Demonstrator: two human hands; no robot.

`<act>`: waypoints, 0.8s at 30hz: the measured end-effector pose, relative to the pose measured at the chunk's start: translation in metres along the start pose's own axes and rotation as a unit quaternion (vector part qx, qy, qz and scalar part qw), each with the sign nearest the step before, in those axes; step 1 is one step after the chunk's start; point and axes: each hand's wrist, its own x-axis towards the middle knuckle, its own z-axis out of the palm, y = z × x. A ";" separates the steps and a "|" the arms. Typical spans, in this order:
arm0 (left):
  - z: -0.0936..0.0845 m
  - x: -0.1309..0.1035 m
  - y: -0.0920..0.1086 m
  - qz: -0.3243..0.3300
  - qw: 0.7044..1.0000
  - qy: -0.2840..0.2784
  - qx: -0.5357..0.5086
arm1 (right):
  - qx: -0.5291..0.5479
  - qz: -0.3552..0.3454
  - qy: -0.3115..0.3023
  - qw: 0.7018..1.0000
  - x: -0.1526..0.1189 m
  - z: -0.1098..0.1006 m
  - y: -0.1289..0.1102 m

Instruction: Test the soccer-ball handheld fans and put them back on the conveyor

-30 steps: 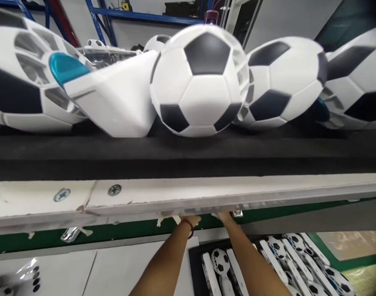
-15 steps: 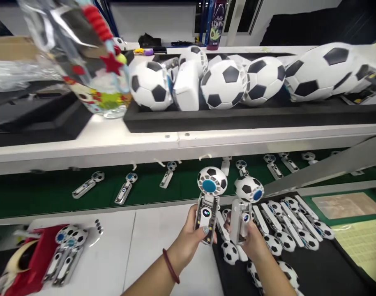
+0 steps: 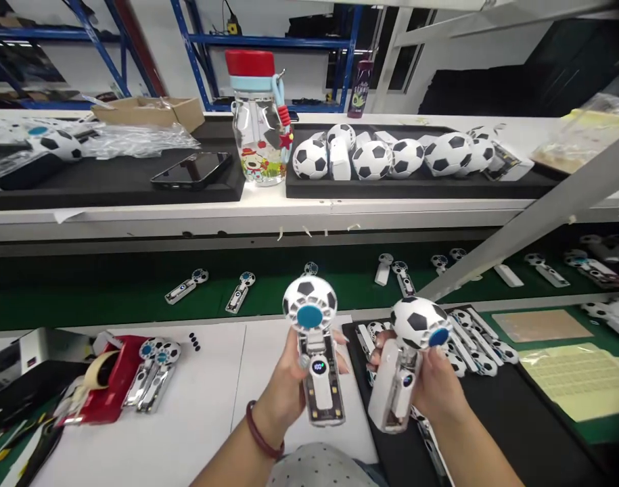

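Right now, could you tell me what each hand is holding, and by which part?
The left hand grips a football-headed handheld fan by its handle. The right hand grips a second fan by its handle too; both ball heads stand free above the fingers.

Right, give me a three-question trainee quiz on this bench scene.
1. True or false: each hand holds one football-headed fan.
2. Which fan shows a lit round display on its handle: the one in the left hand or the right hand?
3. What stands on the shelf between the phone and the black tray of football fans? A) water bottle B) tape roll C) cardboard box

Key: 1 true. 2 left hand's fan; the right one is turned sideways. 3 A, the red-lidded water bottle.
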 end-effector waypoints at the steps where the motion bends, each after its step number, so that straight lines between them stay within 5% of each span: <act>1: -0.003 -0.004 0.002 -0.002 1.000 0.015 -0.004 | -0.009 0.006 -0.001 1.000 -0.002 0.003 0.000; 6: -0.012 -0.029 0.004 -0.078 0.986 0.137 -0.053 | -0.033 -0.012 -0.008 0.999 -0.009 0.019 0.021; 11: -0.019 -0.051 -0.001 -0.115 0.958 0.241 -0.109 | -0.029 0.028 0.051 0.998 -0.015 0.026 0.054; 18: -0.058 -0.087 -0.037 -0.214 0.874 0.405 -0.161 | 0.129 0.230 0.150 0.953 -0.020 0.011 0.099; 24: -0.061 -0.115 -0.056 -0.227 0.871 0.404 -0.161 | 0.148 0.263 0.103 0.948 -0.027 0.005 0.118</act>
